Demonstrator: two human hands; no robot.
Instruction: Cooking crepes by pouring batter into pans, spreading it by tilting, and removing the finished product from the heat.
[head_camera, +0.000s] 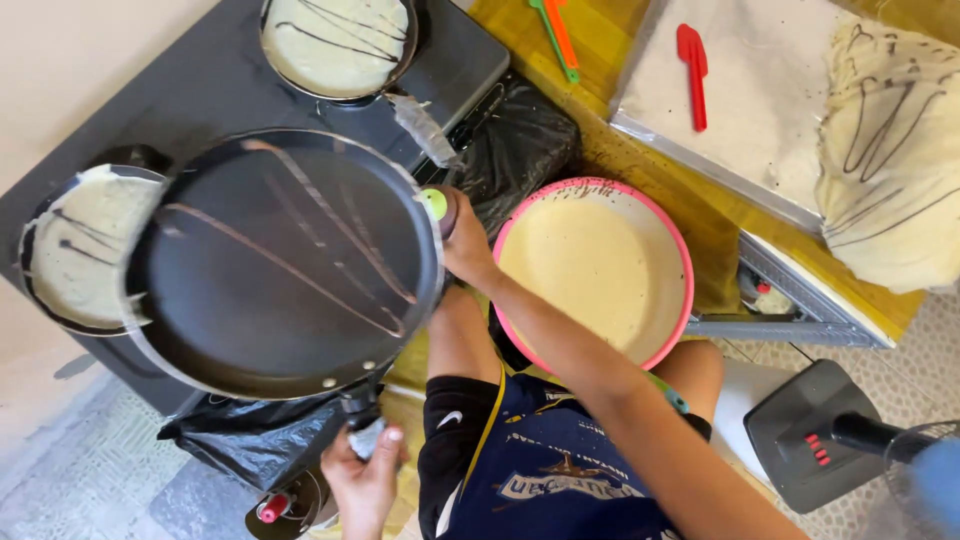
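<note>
From the head view, our left hand (365, 470) holds the black pan (285, 262) by its handle. Our right hand (462, 240) grips a squeeze bottle (436, 205) at the pan's rim. Brown lines are drawn; batter waits in the pink bowl (680, 260) beside the pan.

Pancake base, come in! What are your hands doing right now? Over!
Left hand grips handle of round black frying pan, brown drizzle lines inside. Right hand holds green-tipped squeeze bottle at pan rim. Pink-rimmed batter bowl beside.

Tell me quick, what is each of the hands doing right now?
Left hand: closed around the handle of the black frying pan, holding it up.
Right hand: closed on a green-tipped squeeze bottle at the pan's rim.
</note>
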